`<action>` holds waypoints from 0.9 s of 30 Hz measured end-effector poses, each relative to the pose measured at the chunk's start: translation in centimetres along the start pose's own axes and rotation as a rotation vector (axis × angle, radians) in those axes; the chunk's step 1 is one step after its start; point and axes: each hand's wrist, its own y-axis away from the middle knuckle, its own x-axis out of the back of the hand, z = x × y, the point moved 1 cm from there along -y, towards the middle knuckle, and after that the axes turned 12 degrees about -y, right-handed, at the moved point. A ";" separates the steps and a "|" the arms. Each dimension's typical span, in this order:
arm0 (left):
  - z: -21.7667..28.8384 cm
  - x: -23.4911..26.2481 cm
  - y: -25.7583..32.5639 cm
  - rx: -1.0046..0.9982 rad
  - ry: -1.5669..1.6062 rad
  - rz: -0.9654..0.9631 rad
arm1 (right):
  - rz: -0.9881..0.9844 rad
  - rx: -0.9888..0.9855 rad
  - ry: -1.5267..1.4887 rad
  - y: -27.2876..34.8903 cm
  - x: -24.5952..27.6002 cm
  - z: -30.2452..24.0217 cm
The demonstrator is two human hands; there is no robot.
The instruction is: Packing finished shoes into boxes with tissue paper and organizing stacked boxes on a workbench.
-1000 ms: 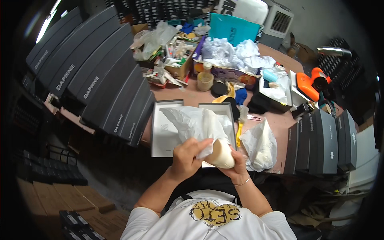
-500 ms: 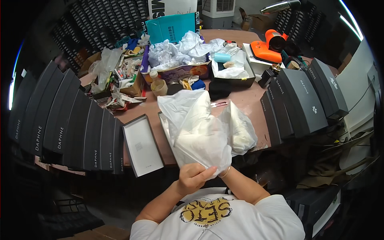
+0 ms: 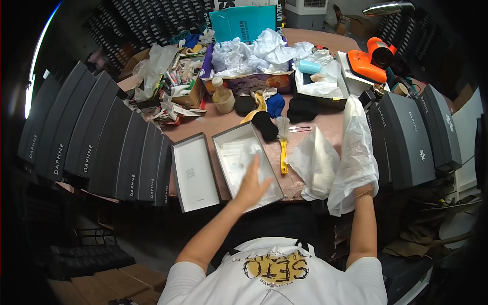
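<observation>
now left hand [image 3: 252,184] in open box [image 3: 223,147]

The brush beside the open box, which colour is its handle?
The brush handle is yellow, seen in the head view.

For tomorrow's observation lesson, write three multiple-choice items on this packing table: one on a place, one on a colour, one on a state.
1. Where does the left hand rest?
A. in the open grey cardboard box
B. on the orange tool
C. on the stacked black boxes

2. What colour is the handle of the plastic brush?
A. blue
B. yellow
C. red

3. How is the white plastic bag at the right hand?
A. folded flat on the table
B. tied shut
C. held up, hanging loose

A: the palm lies flat on the white paper inside.
B: the handle is bright yellow.
C: it rises above the wrist.
</observation>
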 end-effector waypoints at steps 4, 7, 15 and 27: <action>-8.5 -1.3 -3.9 0.525 -0.028 -0.038 | -0.404 -0.025 0.593 0.7 -3.7 0.4; -10.2 -0.9 -4.4 0.664 0.328 -0.085 | -0.460 0.428 0.272 6.0 -3.4 -14.0; 0.1 5.8 -6.0 0.492 1.319 -0.282 | -0.082 0.422 -0.594 4.4 -17.0 -21.0; -4.4 6.0 -3.9 0.300 0.629 0.106 | -0.491 -0.141 -1.346 4.8 -10.8 -17.8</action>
